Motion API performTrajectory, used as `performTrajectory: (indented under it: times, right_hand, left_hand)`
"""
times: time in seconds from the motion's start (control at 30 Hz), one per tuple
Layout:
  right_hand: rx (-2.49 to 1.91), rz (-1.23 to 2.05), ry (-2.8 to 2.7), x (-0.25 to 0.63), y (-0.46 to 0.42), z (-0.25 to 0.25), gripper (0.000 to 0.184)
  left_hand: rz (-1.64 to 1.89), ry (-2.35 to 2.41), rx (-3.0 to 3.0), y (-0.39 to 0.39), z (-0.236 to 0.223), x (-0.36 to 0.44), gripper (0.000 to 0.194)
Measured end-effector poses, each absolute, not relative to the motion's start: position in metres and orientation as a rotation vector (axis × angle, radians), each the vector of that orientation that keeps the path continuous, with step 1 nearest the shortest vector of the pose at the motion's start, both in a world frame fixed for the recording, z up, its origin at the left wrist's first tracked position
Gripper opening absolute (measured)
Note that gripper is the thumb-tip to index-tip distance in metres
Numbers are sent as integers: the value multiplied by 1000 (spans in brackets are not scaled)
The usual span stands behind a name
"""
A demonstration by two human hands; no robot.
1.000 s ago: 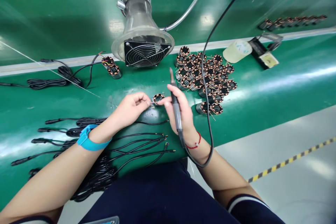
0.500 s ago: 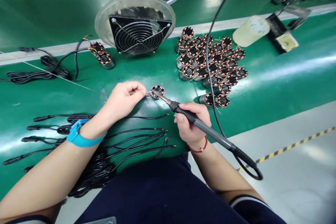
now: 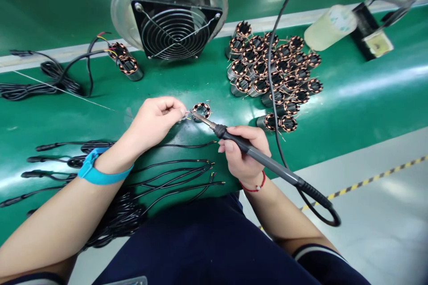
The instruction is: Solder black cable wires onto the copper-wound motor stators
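My right hand (image 3: pixel 248 153) is wrapped round the grey and black handle of a soldering iron (image 3: pixel 272 167). The iron's metal tip reaches the left rim of a motor stator (image 3: pixel 201 111) with copper windings, standing on the green bench. Just left of that stator, my left hand (image 3: pixel 158 120) pinches the thin coloured wire ends of a cable (image 3: pixel 189 118) between thumb and forefinger. The tip is close beside these wires; whether they touch cannot be made out. Most of the held cable is hidden behind my left hand.
Several stators (image 3: pixel 260 85) stand grouped at right, with the iron's cord (image 3: pixel 271 67) hanging across them. A fan (image 3: pixel 177 31) faces me at the back. Black cables (image 3: pixel 180 167) lie at the front left. Two wired stators (image 3: pixel 130 69), a pale cylinder (image 3: pixel 329 29) and a sponge holder (image 3: pixel 377 44) are farther back.
The iron's tip has shifted left from the stator's middle to its left rim, close to the pinched wires. My left hand keeps its pinch. The whole view has shifted slightly.
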State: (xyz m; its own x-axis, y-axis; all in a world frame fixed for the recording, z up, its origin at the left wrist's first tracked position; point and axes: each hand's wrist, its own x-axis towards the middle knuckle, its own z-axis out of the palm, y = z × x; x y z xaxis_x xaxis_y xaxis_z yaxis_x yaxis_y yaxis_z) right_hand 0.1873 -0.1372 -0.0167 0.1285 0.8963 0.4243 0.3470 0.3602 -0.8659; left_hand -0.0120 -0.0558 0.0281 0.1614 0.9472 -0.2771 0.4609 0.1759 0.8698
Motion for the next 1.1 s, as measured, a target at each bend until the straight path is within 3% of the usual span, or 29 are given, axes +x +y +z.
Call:
performTrajectory:
  times: [0.6, 0.87, 1.1]
  right_hand:
    - [-1109, 581, -1406, 186, -131, -12, 27]
    - [-1108, 707, -1699, 187, -118, 15, 38]
    - [-1179, 743, -1865, 180, -93, 36, 34]
  left_hand:
    - [614, 1468, 1443, -55, 29, -11, 13]
    - [609, 1456, 1432, -54, 30, -11, 14]
    - [629, 1436, 1471, -53, 28, -12, 14]
